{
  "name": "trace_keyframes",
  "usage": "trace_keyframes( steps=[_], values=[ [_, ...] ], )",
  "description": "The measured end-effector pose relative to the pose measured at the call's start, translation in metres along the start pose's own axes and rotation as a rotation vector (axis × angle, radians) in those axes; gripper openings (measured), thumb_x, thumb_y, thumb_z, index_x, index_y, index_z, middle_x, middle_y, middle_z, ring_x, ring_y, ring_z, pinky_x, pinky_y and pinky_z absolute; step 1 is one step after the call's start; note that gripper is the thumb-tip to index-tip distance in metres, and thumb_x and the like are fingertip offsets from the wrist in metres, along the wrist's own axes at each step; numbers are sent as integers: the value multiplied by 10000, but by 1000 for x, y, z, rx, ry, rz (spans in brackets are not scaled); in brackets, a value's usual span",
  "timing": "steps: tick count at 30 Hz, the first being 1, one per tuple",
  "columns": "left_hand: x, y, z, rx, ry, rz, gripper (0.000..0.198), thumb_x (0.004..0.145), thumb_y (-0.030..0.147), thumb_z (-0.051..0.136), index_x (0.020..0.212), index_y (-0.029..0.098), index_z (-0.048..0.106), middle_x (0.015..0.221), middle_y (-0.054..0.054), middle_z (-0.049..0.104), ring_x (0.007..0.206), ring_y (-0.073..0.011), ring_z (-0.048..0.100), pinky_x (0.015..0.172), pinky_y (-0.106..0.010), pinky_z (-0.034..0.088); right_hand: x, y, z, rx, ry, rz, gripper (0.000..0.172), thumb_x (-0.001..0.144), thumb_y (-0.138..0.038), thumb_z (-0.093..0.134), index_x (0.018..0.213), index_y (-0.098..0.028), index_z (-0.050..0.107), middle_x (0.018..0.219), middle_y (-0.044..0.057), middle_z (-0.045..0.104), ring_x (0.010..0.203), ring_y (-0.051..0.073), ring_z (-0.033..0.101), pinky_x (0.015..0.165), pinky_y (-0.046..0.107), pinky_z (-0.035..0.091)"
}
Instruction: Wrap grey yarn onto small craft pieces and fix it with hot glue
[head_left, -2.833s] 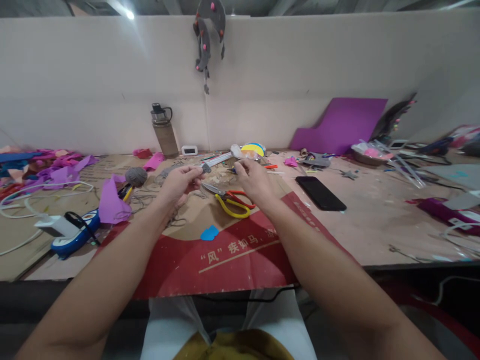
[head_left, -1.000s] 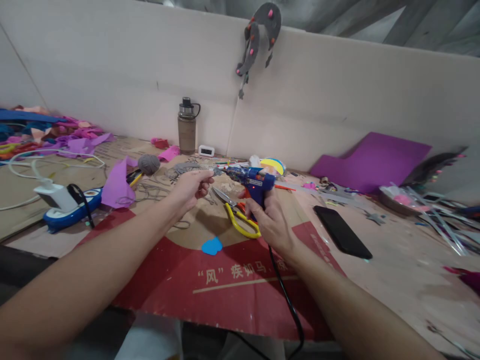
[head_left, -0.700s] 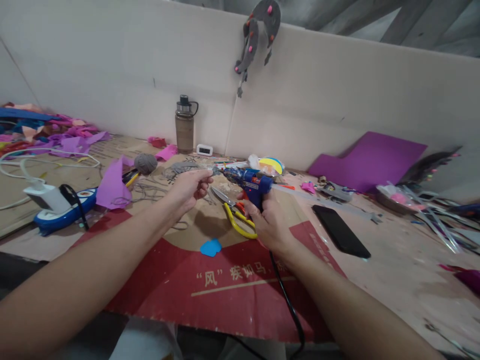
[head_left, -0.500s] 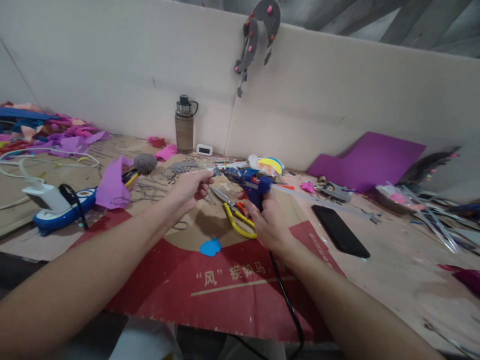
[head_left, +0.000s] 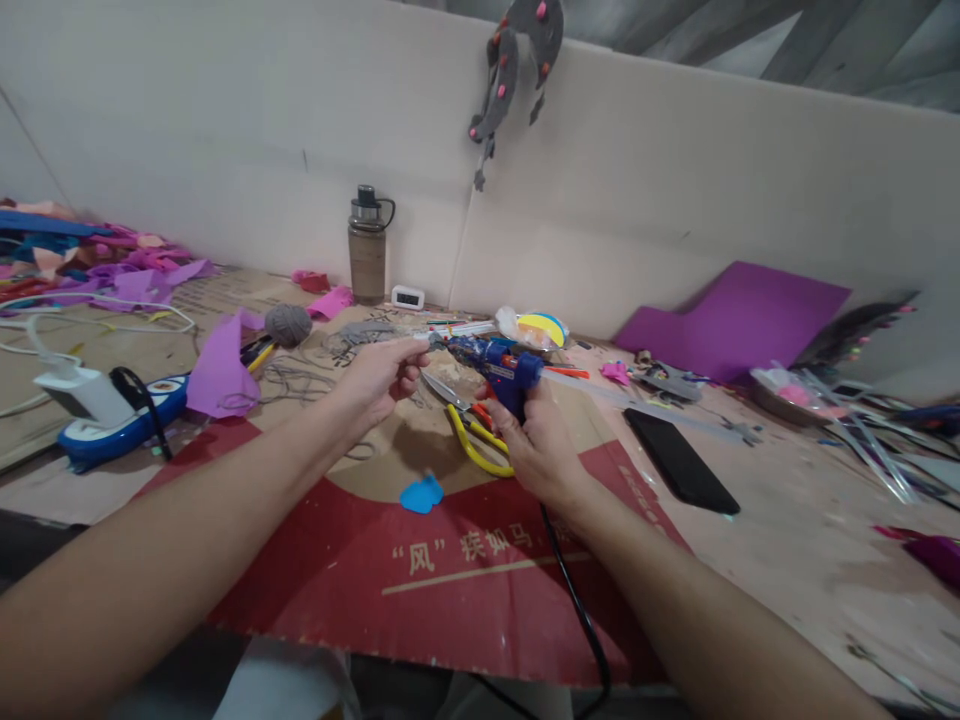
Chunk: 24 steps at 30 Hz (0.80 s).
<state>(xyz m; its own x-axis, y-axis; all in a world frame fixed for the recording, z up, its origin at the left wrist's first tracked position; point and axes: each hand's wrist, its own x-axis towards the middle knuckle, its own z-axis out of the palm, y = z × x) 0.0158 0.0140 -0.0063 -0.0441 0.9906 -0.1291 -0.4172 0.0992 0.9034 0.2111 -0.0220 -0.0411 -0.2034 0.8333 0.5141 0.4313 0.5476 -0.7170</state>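
Note:
My right hand point(head_left: 544, 435) is wrapped round the handle of a blue hot glue gun point(head_left: 510, 380), with a clear glue stick point(head_left: 600, 392) sticking out of its back end. The gun's nozzle points left, at a small grey piece point(head_left: 436, 342) pinched in the fingertips of my left hand point(head_left: 386, 375). What the grey piece is cannot be made out; it looks like felt. Below the gun, yellow-handled scissors point(head_left: 480, 450) lie with their blades toward my left hand. A blue cut-out piece point(head_left: 421, 494) rests on the red and brown cardboard point(head_left: 322, 590).
On the left are a blue power strip point(head_left: 124, 425), purple scraps point(head_left: 225, 370) and a ball of grey yarn point(head_left: 288, 325). A bottle point(head_left: 367, 250) and small clock point(head_left: 408, 298) stand by the wall. At right lie a phone point(head_left: 679, 460) and a purple sheet point(head_left: 739, 320).
Both hands keep almost the same place, with the nozzle still at the grey piece. The view has shifted very slightly.

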Motion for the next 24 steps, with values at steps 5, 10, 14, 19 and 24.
trace_keyframes(
  steps=[5,10,14,19,24],
  values=[
    [1,1,0,-36,-5,-2,172,794,100,615,626,102,579,556,2,543,376,-11,417,318,-101,288,0,1,0,3,-7,-18,214,911,-346,476,1082,-218,493,1002,95,635,884,235,599,771,420,487],
    [1,2,0,-92,-3,-18,184,799,78,598,620,106,566,548,6,531,371,-10,409,319,-101,287,0,2,0,0,-5,-22,224,912,-347,477,1091,-213,496,1010,108,639,898,246,601,763,420,488],
    [1,2,1,-62,18,-15,179,804,78,585,630,108,556,543,11,526,372,-12,409,309,-98,276,-1,0,-1,-9,3,1,219,911,-358,480,1070,-213,515,1011,102,640,890,241,601,753,408,481],
    [1,2,1,-29,25,-23,185,804,92,598,626,107,550,541,15,520,367,-7,402,312,-95,280,0,1,0,-1,-2,-22,202,909,-342,481,1062,-215,515,982,92,648,859,229,601,749,395,476],
    [-2,3,2,-27,12,-3,194,809,88,594,619,103,559,544,9,527,374,-7,413,317,-95,293,0,2,-1,-16,-5,-2,210,908,-348,480,1061,-207,509,975,101,643,834,226,600,749,402,474]
  ],
)
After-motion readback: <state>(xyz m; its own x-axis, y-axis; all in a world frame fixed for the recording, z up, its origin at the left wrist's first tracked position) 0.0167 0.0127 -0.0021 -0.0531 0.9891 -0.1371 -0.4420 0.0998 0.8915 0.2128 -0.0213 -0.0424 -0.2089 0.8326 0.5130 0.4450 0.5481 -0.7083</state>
